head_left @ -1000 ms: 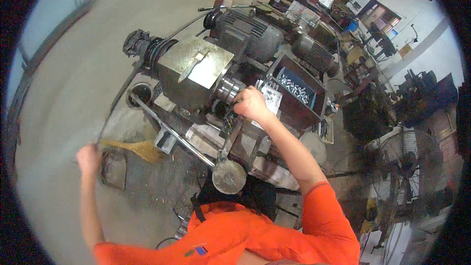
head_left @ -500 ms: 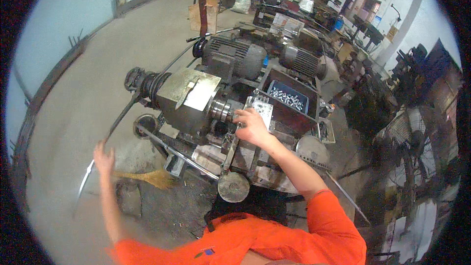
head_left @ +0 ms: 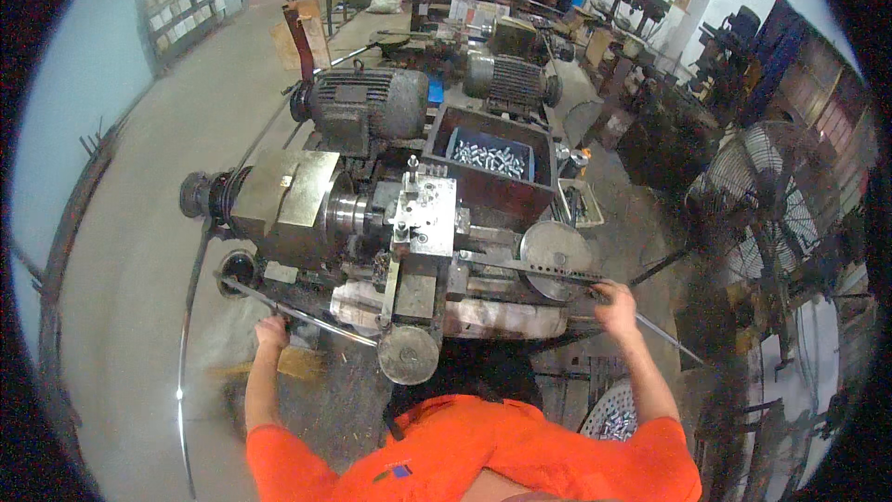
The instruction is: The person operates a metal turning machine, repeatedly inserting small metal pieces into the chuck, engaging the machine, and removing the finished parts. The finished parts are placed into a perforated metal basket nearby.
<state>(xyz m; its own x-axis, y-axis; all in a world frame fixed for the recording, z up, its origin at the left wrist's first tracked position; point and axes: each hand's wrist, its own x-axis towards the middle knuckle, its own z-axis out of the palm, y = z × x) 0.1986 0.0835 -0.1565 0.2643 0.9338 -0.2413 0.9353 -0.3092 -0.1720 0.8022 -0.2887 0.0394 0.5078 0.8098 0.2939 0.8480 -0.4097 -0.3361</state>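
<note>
The perforated bar (head_left: 531,268) juts out from the right side of the machine, running across the front of a round metal disc (head_left: 556,244); the person's right hand (head_left: 615,305) is at its outer end, fingers curled there, though from here I cannot tell whether that grip is pressed onto the metal or merely resting against it. The left hand (head_left: 271,329) is well apart, over on the other side, just below a shiny slanted rod (head_left: 321,318); its fingers look bunched together, but they are too small and blurred for me to tell whether the grip pinches anything.

Between the hands sits a bright metal block (head_left: 429,214) with bolts standing up from it; left of it is the round steel spindle (head_left: 347,214), coming out of a dark boxy housing (head_left: 269,231) with a shiny plate (head_left: 311,188) on top; a second disc (head_left: 409,355) faces up at the front, near the orange shirt (head_left: 455,437).

Behind the block, a dark crate (head_left: 492,197) holds a blue tray of small silvery parts (head_left: 492,160); a ribbed motor (head_left: 367,102) stands to its left; more small metal pieces lie in a white basket (head_left: 595,414) low on the right; farther out, a large fan (head_left: 757,191) stands on the right, and a yellowish broom (head_left: 295,364) lies on the floor at left.
</note>
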